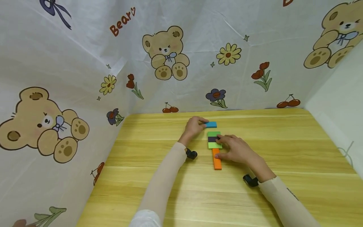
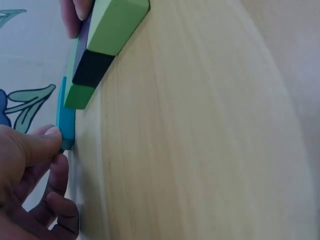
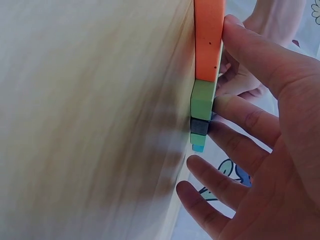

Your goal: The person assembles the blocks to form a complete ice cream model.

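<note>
Between thumb and fingers my left hand [image 1: 194, 126] pinches the left end of a flat blue block [image 1: 211, 125], which lies on the table behind the others. In front of it, with a small gap, a green block [image 1: 214, 134], a dark block [image 1: 211, 139] and a light green block [image 1: 213, 145] lie side by side, touching. An orange block [image 1: 216, 164] extends lengthwise from the light green one toward me. My right hand [image 1: 237, 149] spreads over their right side, thumb on the orange block [image 3: 209, 45] and fingertips at the dark and light green blocks.
The blocks lie on a wood-grain table [image 1: 158, 135]. A white cloth printed with bears and flowers [image 1: 198, 47] hangs along its back and left sides. Black wrist cameras sit under both wrists, close above the tabletop. A thin cord [image 1: 346, 153] shows at the right edge.
</note>
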`<move>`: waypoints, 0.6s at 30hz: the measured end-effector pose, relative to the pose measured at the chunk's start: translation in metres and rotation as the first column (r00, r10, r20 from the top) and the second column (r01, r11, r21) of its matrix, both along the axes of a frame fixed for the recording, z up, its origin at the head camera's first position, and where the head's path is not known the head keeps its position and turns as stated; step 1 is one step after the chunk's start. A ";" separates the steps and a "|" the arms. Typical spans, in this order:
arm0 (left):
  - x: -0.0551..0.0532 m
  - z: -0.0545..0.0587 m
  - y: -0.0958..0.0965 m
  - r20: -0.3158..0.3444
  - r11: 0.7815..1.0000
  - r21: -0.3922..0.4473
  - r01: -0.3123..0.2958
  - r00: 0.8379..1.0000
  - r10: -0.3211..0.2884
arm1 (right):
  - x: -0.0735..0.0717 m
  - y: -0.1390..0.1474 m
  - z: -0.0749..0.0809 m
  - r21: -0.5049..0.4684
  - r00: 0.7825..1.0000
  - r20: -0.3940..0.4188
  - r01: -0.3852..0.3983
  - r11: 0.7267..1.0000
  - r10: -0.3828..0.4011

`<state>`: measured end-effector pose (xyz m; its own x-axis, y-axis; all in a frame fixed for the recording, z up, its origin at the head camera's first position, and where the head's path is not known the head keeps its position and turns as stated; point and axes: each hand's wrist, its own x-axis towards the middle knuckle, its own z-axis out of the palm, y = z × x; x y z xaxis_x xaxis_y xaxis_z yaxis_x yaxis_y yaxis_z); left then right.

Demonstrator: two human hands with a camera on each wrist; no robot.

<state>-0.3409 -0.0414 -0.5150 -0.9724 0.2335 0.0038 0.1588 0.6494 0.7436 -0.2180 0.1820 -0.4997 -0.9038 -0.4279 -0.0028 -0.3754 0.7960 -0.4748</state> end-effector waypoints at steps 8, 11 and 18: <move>0.003 0.000 0.010 0.017 1.000 0.017 0.007 1.000 -0.008 | 0.000 0.002 -0.002 -0.001 1.000 -0.017 -0.002 1.000 0.002; 0.003 0.000 0.010 0.004 1.000 0.002 0.005 1.000 -0.005 | 0.000 0.002 -0.003 -0.006 1.000 -0.020 -0.005 1.000 0.005; 0.000 0.000 0.008 0.001 0.999 -0.038 0.012 1.000 -0.012 | -0.001 0.001 -0.004 -0.008 1.000 -0.012 -0.003 1.000 0.003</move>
<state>-0.3405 -0.0333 -0.5154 -0.9694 0.2455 -0.0056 0.1668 0.6750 0.7187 -0.2191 0.1834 -0.5036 -0.9023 -0.4309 0.0114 -0.3836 0.7908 -0.4769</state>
